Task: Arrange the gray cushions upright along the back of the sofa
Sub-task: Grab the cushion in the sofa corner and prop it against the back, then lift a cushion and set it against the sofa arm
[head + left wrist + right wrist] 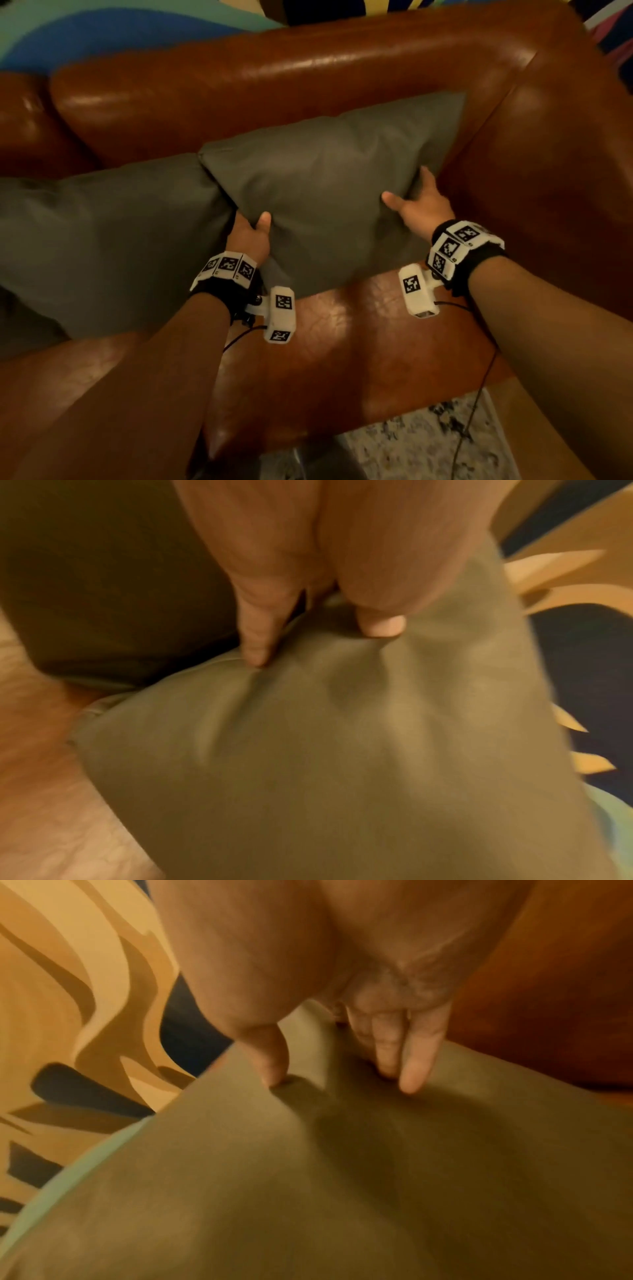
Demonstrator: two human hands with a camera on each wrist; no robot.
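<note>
Two gray cushions are on the brown leather sofa (274, 72). The right gray cushion (325, 192) leans tilted against the sofa back beside the right armrest (565, 154). My left hand (251, 226) grips its lower left edge, thumb on the front and fingers behind. My right hand (409, 192) grips its right side, thumb on the front face. In the wrist views my left hand (318, 637) and right hand (339, 1074) dent the cushion fabric (342, 750) (342, 1177). The left gray cushion (102, 240) sits to the left, its right edge touching the held one.
Bare leather seat (359, 342) lies in front of the held cushion. A speckled rug (428, 445) covers the floor below the sofa's front edge, and a black cable (472, 411) hangs from my right wrist. Blue and green patterned surfaces (102, 31) lie behind the sofa back.
</note>
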